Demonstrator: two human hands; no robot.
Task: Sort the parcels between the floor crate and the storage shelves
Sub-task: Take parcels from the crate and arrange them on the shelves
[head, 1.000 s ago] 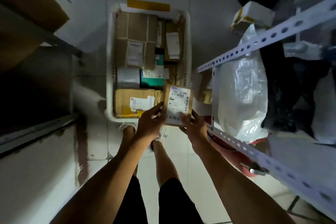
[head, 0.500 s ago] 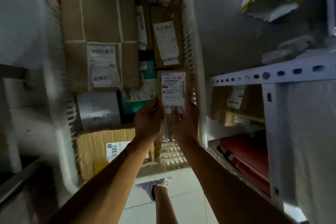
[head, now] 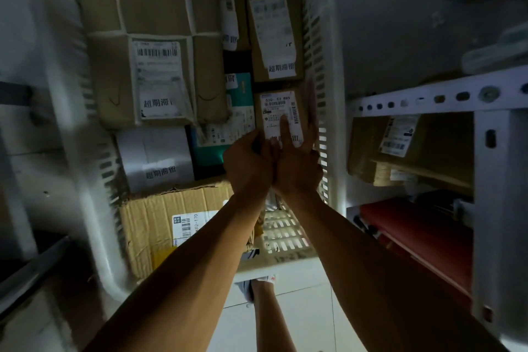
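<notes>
A white slatted floor crate (head: 334,94) holds several labelled parcels. A small brown parcel with a white label (head: 278,107) lies low in the crate against its right wall, between a teal parcel (head: 240,100) and the slats. My left hand (head: 248,163) curls round the parcel's lower left edge. My right hand (head: 297,164) has its fingers straight, the index finger lying on the label and the others along the right edge. The white metal storage shelves (head: 428,100) stand to the right.
In the crate are a large taped box (head: 148,37), a tall brown parcel (head: 271,31), a grey parcel (head: 155,157) and a corrugated box (head: 171,217). The shelves hold a brown parcel (head: 400,146) and a red item (head: 414,231). My shoe (head: 251,288) stands below the crate.
I have leaned down over the crate. Both hands carried the small parcel from above the crate's near edge down into its right side, and the right hand's fingers have straightened on it.
</notes>
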